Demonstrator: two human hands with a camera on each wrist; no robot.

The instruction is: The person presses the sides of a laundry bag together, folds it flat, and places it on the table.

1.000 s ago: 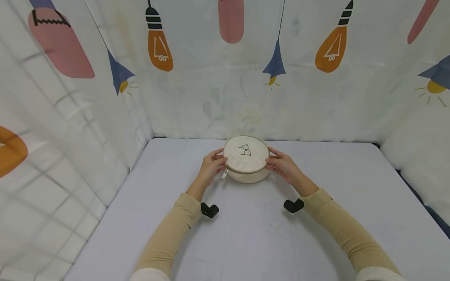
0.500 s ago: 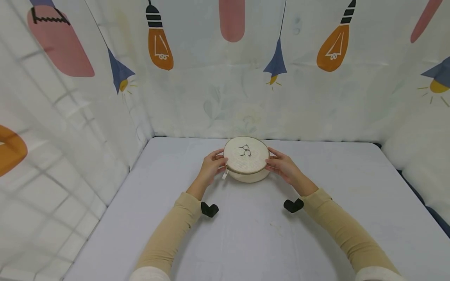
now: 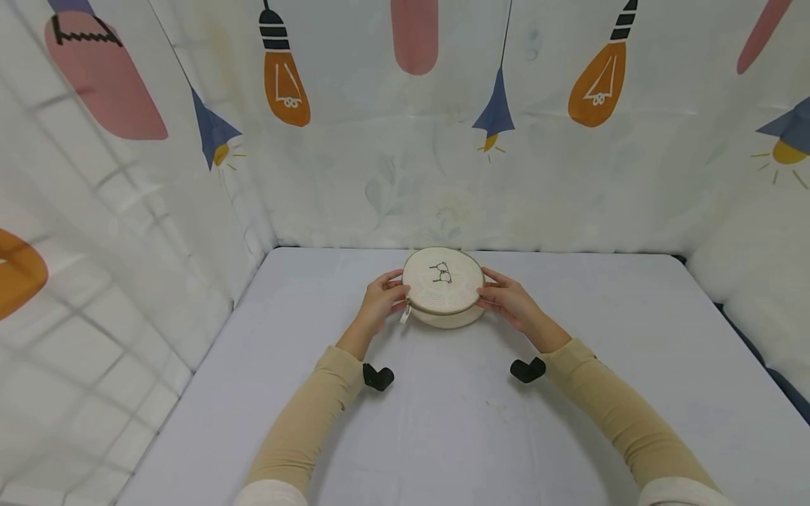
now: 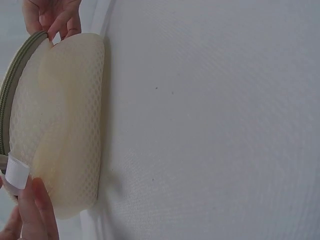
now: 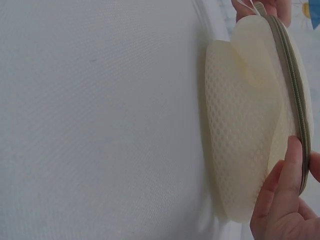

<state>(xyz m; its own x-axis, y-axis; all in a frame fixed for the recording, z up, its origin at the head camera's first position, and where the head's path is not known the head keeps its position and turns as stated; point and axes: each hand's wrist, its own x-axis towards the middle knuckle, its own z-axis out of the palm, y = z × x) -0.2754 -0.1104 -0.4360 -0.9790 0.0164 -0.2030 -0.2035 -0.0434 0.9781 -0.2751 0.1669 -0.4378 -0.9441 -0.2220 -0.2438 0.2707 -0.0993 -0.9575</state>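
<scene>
Barely lower than in the earlier head frames, the lid (image 3: 443, 289) of the round, cream-coloured mesh pouch (image 3: 446, 322) has sunk a touch toward the table, so a thinner band of side wall shows beneath it; both hands keep their places on its flanks. The pouch rests upright on the table, its back just beside the far edge. An olive-green zip (image 5: 294, 80) runs around the lid's rim, with a short white fabric pull tab (image 4: 18, 172) by the left hand, and a dark line drawing (image 3: 441, 272) marks the top.

The person's left hand (image 3: 380, 296) pinches the rim between thumb and fingers beside the tab; the right hand (image 3: 509, 301) grasps the opposite side likewise, though how firmly either squeezes cannot be told from these angles.

Tan sleeves (image 3: 300, 422) reach in from the near side, a small black block (image 3: 378, 377) at each cuff. White table cloth (image 3: 455, 436) spreads widely left and right of the pouch and between the forearms. Behind the far edge hangs a pale curtain (image 3: 405, 176) printed with lamps and bulbs, another side closing the left.
</scene>
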